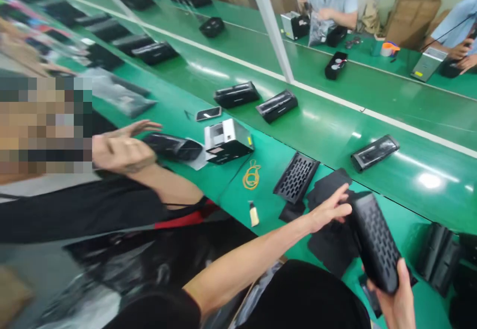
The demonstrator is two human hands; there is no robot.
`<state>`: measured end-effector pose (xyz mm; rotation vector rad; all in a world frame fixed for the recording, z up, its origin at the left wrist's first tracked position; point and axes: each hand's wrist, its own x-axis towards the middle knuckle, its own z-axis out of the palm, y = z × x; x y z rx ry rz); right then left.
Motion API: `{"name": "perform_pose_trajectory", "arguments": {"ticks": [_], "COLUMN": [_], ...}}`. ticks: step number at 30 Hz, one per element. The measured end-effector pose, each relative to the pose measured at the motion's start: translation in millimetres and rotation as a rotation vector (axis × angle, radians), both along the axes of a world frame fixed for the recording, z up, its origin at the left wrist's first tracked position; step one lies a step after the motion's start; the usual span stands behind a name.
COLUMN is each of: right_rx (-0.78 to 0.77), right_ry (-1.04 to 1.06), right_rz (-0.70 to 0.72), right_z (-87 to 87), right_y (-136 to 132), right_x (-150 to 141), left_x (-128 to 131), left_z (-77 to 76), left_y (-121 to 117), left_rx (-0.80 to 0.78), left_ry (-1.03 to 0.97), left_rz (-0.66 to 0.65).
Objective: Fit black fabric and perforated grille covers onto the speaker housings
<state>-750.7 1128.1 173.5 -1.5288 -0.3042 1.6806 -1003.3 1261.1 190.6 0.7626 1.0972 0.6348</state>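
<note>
At the lower right, my right hand [400,291] grips the lower end of a black perforated casing [378,242], which is tilted with its slotted face up. My left hand [331,209] reaches over the bench beside the casing's upper end, fingers apart. Whether its fingertips touch the casing I cannot tell. Beneath that hand lies a loose pile of black sheets [331,249]. Just beyond the pile, a second black slotted panel [297,177] rests on the green bench.
More black casings [436,252] stand at the right edge. To the left are a yellow cord loop [251,176], a small pale tube [254,214], a silver-and-black box [228,140] and a phone [208,114]. A co-worker's hand [124,150] is close on the left. Several wrapped units sit on the green line.
</note>
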Motion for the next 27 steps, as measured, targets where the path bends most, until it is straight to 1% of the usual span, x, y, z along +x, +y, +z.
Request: {"name": "perform_pose_trajectory", "arguments": {"ticks": [2,3,4,6,7,8,9,10,11,12,13,14,15,17,19,21,22,23,24,25,27], "right_rx": [0.036,0.055,0.070,0.061,0.041,0.023,0.002,-0.015,-0.031,-0.044,-0.050,-0.051,-0.051,-0.051,-0.122,-0.239,-0.281,-0.309,-0.326,-0.331,-0.309], "right_ry": [-0.007,-0.012,-0.036,-0.091,-0.133,-0.174,-0.203,-0.232,-0.261,-0.293,-0.334,-0.386,-0.447,-0.600,-0.764,-0.902,-0.930,-0.952,-0.965,-0.971,-0.972], "right_rz": [-0.197,-0.290,-0.349,-0.435,-0.471,-0.492,-0.495,-0.485,-0.463,-0.431,-0.393,-0.352,-0.307,-0.220,-0.141,-0.114,-0.093,-0.082,-0.073,-0.067,-0.071], "right_z": [8.5,10.0,8.5,-2.7,-10.6,-18.4,-25.2,-30.4,-33.8,-35.2,-34.7,-32.4,-28.4,-17.7,-9.8,-12.2,-17.8,-25.5,-34.4,-43.3,-58.0], "right_y": [63.8,100.6,138.1,208.1,237.1,260.2,276.5,285.1,285.8,278.3,262.8,240.0,210.6,137.1,56.1,-15.4,-42.9,-63.8,-78.2,-86.9,-92.3], "right_x": [0.3,3.3,8.6,25.3,35.7,46.3,56.2,64.4,70.5,74.2,75.8,75.5,73.9,67.7,58.8,48.6,43.9,40.2,37.8,36.7,38.4], "left_x": [7.1,11.4,15.4,20.6,21.0,20.1,18.2,15.7,13.1,10.6,8.4,6.6,5.1,3.4,4.1,8.4,11.9,16.1,20.9,25.9,35.9], "left_z": [3.3,4.4,4.8,2.7,0.2,-2.9,-6.4,-9.8,-12.8,-15.3,-17.5,-19.4,-21.4,-26.0,-31.2,-36.2,-38.3,-40.0,-41.2,-41.9,-42.0], "left_y": [11.7,14.2,14.1,6.7,0.4,-6.8,-14.3,-21.9,-29.0,-35.6,-41.5,-46.5,-50.7,-57.1,-62.0,-65.9,-67.2,-68.1,-68.5,-68.4,-67.2], "left_rx": [0.046,0.054,0.043,-0.024,-0.065,-0.100,-0.128,-0.149,-0.169,-0.188,-0.204,-0.220,-0.234,-0.260,-0.282,-0.294,-0.292,-0.286,-0.280,-0.273,-0.256], "left_ry": [-0.052,-0.051,-0.038,0.000,0.021,0.043,0.067,0.090,0.109,0.123,0.132,0.138,0.141,0.146,0.148,0.140,0.137,0.133,0.128,0.123,0.113], "left_rz": [0.115,0.149,0.161,0.135,0.111,0.091,0.083,0.083,0.094,0.107,0.119,0.130,0.138,0.146,0.140,0.108,0.079,0.042,-0.001,-0.045,-0.119]}}
